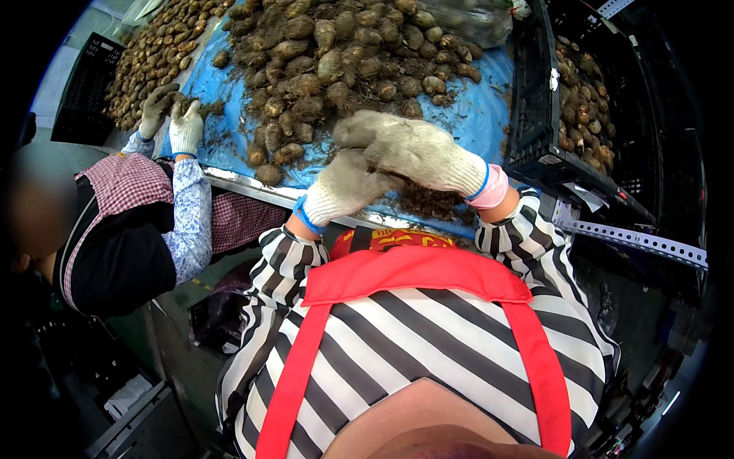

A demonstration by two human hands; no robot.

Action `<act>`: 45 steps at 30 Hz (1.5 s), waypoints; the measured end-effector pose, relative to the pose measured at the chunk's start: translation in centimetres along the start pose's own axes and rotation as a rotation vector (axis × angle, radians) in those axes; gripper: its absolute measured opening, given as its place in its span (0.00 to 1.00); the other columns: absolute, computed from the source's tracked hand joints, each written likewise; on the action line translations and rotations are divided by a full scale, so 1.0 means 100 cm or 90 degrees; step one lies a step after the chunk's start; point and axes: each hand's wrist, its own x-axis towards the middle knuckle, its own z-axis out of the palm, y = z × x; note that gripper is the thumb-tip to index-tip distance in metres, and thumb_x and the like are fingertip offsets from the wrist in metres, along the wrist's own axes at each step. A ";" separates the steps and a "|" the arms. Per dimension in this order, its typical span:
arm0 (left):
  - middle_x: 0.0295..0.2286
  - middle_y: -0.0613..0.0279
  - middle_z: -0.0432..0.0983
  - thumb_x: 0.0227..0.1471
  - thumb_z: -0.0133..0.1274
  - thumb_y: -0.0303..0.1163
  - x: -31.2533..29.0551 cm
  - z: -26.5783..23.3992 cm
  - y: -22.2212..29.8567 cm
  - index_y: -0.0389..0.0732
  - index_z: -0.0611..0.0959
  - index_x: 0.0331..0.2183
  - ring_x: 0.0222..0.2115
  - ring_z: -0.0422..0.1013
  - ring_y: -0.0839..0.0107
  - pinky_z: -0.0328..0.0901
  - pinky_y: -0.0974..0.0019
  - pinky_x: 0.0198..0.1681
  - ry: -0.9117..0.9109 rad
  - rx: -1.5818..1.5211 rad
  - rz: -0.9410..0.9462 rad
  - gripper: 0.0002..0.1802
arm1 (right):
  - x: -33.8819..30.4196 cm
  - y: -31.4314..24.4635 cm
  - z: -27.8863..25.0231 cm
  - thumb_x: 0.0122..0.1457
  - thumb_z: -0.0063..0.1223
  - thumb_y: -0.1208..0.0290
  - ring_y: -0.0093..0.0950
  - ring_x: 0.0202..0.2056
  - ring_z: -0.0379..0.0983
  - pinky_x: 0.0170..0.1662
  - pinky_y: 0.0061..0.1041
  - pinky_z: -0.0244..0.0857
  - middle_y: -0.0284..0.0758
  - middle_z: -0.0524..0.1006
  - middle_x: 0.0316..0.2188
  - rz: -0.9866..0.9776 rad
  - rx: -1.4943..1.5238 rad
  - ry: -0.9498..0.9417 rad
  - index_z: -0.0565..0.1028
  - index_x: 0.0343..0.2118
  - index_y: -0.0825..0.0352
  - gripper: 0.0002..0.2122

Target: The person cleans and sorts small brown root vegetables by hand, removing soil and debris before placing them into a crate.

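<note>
A heap of brown, hairy taro roots [329,65] covers the blue sheet [489,92] on the table in front of me. At the near edge of the heap, my two gloved hands meet, dirty at the fingers. My left hand [348,186] is closed, its fingers curled in under the other hand. Over it lies my right hand [420,151], also closed, with fingers bent down toward the left. Whatever is between them is hidden by the gloves. Below the right hand, a mat of dark root hairs and soil [428,203] lies on the sheet by the table edge.
To the right stands a black crate [535,99] beside more taros [585,107]. A clear plastic bag [478,23] lies behind the heap. At left, a co-worker's gloved hands [186,130] work near another taro pile [157,57] and a black crate [84,92]. A perforated metal bar [642,239] juts out at right.
</note>
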 end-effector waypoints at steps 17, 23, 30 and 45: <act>0.40 0.58 0.76 0.47 0.63 0.32 0.005 0.013 -0.007 0.35 0.72 0.53 0.34 0.76 0.73 0.73 0.70 0.34 0.128 -0.418 0.067 0.32 | -0.022 0.086 0.024 0.52 0.60 0.66 0.45 0.47 0.75 0.51 0.35 0.71 0.47 0.76 0.49 0.179 0.137 0.087 0.74 0.52 0.68 0.24; 0.40 0.58 0.77 0.49 0.57 0.23 0.009 0.003 0.004 0.34 0.71 0.54 0.32 0.75 0.74 0.72 0.72 0.33 0.170 -0.513 0.084 0.29 | 0.006 0.055 0.005 0.68 0.43 0.48 0.30 0.43 0.77 0.46 0.25 0.75 0.43 0.77 0.47 0.388 0.608 0.333 0.72 0.57 0.68 0.27; 0.47 0.52 0.74 0.58 0.52 0.32 0.026 0.023 -0.015 0.35 0.70 0.56 0.46 0.73 0.63 0.69 0.63 0.49 0.364 -0.257 0.188 0.26 | 0.040 0.012 0.009 0.64 0.50 0.72 0.35 0.62 0.65 0.60 0.28 0.66 0.41 0.69 0.60 0.118 0.062 0.410 0.65 0.63 0.69 0.24; 0.51 0.56 0.71 0.59 0.46 0.22 0.033 -0.014 -0.028 0.34 0.62 0.61 0.49 0.72 0.71 0.71 0.70 0.51 0.216 -0.766 0.282 0.29 | 0.014 -0.005 0.015 0.67 0.49 0.63 0.29 0.45 0.79 0.44 0.24 0.76 0.41 0.79 0.49 0.151 0.063 0.524 0.73 0.55 0.70 0.19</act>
